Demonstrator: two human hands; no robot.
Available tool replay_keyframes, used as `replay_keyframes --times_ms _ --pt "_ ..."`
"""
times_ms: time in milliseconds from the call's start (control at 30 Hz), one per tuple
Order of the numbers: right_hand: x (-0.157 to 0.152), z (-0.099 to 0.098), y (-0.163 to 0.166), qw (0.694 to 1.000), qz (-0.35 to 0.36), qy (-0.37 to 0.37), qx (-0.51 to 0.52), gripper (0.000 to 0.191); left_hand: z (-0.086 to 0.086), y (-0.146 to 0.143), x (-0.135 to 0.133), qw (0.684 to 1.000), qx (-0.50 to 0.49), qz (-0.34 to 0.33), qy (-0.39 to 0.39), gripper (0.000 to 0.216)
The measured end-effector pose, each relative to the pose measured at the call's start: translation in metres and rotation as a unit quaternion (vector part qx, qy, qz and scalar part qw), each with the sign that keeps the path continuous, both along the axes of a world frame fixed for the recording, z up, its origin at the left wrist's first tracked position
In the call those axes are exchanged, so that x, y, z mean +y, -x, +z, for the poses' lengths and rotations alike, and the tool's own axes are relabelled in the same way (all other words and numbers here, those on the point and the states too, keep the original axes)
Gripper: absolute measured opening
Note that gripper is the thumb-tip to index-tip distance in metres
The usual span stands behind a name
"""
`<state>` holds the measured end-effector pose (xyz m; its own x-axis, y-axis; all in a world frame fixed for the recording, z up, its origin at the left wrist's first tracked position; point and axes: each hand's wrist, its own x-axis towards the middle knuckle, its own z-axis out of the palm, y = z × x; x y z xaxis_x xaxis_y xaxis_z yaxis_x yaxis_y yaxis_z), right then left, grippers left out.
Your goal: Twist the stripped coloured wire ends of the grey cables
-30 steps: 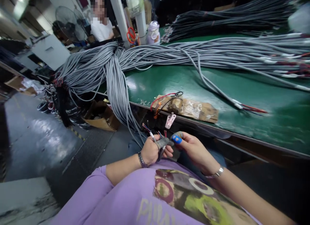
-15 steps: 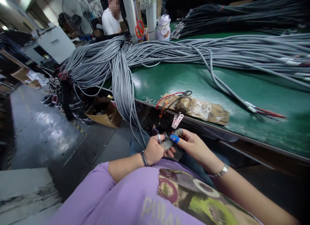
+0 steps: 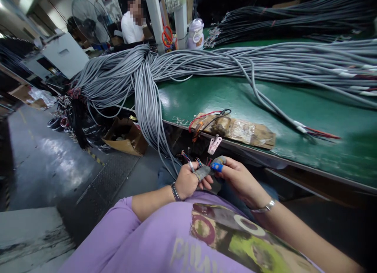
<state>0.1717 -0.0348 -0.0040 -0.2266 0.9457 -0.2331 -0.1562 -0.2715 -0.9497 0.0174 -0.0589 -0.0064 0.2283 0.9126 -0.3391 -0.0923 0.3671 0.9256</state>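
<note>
My left hand (image 3: 188, 181) is closed on the end of a grey cable (image 3: 191, 165), its thumb covered in grey tape or a finger cot. Thin coloured wires (image 3: 199, 162) fan out of the cable end above the fingers. Close beside it, my right hand (image 3: 238, 177) pinches thin wires between a blue-wrapped thumb and a grey-covered finger. The exact wires in that pinch are mostly hidden. Just above the hands, a pink clip (image 3: 215, 145) hangs at the table edge.
A thick bundle of grey cables (image 3: 147, 88) droops over the green table's (image 3: 200, 94) edge. Taped cardboard (image 3: 247, 132) lies at the front, with a cable end with bared wires (image 3: 300, 126) to its right. Below stands a cardboard box (image 3: 126, 141). A person (image 3: 132, 28) is behind the table.
My right hand has turned slightly and its fingertips now meet near the left thumb, with red wires showing between the hands. The left hand keeps its grip. The view has shifted slightly.
</note>
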Motion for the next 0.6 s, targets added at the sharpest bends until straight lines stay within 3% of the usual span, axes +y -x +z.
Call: replay_keyframes --times_ms 100,300,600 --pt "0.002 0.008 0.003 1.0 0.018 -0.009 -0.016 0.019 -0.001 0.0 0.0 1.0 0.007 -0.029 0.002 0.045" --pt "0.003 0.003 0.002 1.0 0.006 0.012 -0.001 0.021 -0.004 0.002 0.002 0.999 -0.019 0.036 -0.018 0.039" --pt "0.008 0.017 0.004 0.999 0.041 -0.004 -0.027 0.039 -0.001 -0.001 0.004 1.0 -0.014 0.016 -0.018 0.039"
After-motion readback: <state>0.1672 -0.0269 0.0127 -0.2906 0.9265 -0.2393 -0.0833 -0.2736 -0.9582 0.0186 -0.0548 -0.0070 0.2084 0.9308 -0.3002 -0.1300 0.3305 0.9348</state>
